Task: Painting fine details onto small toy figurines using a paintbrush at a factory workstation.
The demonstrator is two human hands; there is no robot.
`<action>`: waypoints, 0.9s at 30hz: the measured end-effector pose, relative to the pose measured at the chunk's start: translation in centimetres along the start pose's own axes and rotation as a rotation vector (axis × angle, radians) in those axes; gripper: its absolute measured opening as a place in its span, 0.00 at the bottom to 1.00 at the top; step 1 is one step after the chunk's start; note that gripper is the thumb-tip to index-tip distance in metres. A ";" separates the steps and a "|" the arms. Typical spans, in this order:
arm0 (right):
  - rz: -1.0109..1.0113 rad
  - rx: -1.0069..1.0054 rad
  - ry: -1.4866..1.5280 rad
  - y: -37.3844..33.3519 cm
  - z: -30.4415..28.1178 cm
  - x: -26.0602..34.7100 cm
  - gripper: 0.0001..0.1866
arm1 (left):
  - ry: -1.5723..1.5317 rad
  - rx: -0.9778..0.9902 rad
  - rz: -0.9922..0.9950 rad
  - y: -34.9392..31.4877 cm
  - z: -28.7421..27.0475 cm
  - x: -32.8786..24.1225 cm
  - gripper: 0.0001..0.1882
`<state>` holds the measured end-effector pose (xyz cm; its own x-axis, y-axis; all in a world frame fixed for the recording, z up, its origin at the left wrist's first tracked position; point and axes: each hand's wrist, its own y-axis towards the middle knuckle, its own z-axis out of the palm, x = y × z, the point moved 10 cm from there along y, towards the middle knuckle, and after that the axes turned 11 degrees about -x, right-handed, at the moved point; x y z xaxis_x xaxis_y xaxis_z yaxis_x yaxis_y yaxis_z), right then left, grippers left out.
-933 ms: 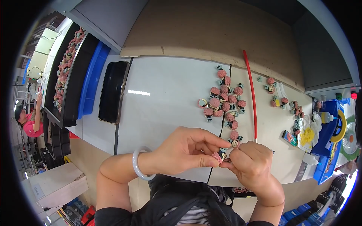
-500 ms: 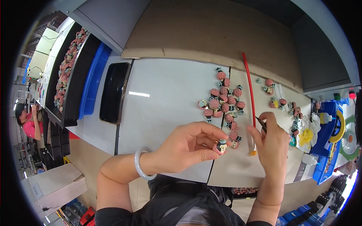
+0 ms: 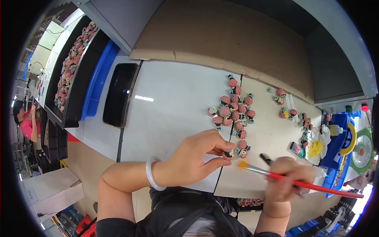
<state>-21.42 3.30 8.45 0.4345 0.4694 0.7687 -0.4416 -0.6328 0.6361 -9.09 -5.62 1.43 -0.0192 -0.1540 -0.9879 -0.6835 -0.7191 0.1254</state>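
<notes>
My left hand (image 3: pixel 199 156), a pale bangle on its wrist, pinches a small pink-and-dark figurine (image 3: pixel 227 154) between thumb and fingertips. A red-handled paintbrush (image 3: pixel 308 185) lies across my right hand (image 3: pixel 290 175), which is closed around it and blurred by motion. The yellowish bristles of the brush point left, a little short of the figurine. A dark slim tool (image 3: pixel 265 158), its kind unclear, also sticks out from the right hand. Beyond both hands, many similar pink figurines (image 3: pixel 224 111) lie in a loose cluster on the white table (image 3: pixel 169 98).
A black phone (image 3: pixel 120 94) lies at left, beside a blue tray (image 3: pixel 98 83) and a black tray of figurines (image 3: pixel 75 63). More figurines (image 3: pixel 306 120), a plastic bag (image 3: pixel 324 138) and a blue bin (image 3: pixel 331 146) with yellow tape (image 3: pixel 347 144) stand right. A person (image 3: pixel 29 122) sits far left.
My right hand has picked the red paintbrush up off the table and swung its bristles toward the figurine. The left hand has shifted slightly, still holding its figurine, which now sits lower in the fingers.
</notes>
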 end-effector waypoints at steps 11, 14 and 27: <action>0.446 0.513 -1.084 -0.9 -1.4 -8.9 0.08 | -0.232 0.023 -0.105 -0.1 0.1 0.4 0.20; 0.389 0.387 -1.012 0.0 -1.1 -7.7 0.08 | -0.222 0.011 -0.069 -0.1 -0.1 0.1 0.21; 0.130 0.506 -0.413 -1.9 5.2 -2.9 0.09 | -0.273 0.015 -0.190 0.0 -0.1 0.6 0.22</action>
<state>-17.78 -0.04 4.70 0.7122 0.1589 0.6838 -0.1317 -0.9265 0.3525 -9.02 -5.75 0.89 -0.0842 0.1708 -0.9817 -0.7044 -0.7071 -0.0626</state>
